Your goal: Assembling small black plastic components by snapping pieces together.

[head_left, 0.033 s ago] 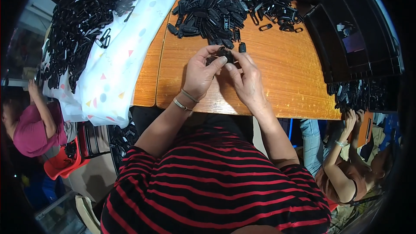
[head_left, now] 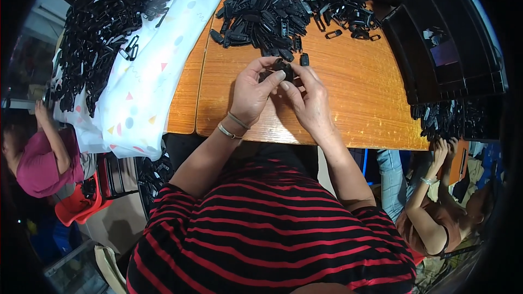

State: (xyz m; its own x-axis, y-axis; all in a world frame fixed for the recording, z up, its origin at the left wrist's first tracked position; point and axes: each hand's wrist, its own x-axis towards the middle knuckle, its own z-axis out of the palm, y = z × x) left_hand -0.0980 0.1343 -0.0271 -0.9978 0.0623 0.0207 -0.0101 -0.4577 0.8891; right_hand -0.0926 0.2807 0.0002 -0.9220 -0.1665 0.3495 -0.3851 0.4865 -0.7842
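Observation:
Both my hands meet above the wooden table (head_left: 359, 114), in front of a pile of black plastic pieces (head_left: 261, 11). Between them is a small black plastic part (head_left: 283, 67), partly covered by fingers, so its exact kind does not show. My left hand (head_left: 255, 88) is closed on it, thumb laid over the top. The fingers of my right hand (head_left: 310, 98) are closed on the part's right side, with the thumb below. A loose black oblong piece (head_left: 304, 60) lies on the wood just beyond my right fingers.
At the left, a white patterned cloth (head_left: 147, 87) bears a heap of black frame-shaped pieces (head_left: 103, 27). A dark box-like object (head_left: 452, 38) stands at the right, with more black pieces (head_left: 441, 120) beside it. People sit on both sides, a red chair (head_left: 81, 201) at the left.
My right thumb has shifted very slightly against the black part. Otherwise my hands and the piles look the same.

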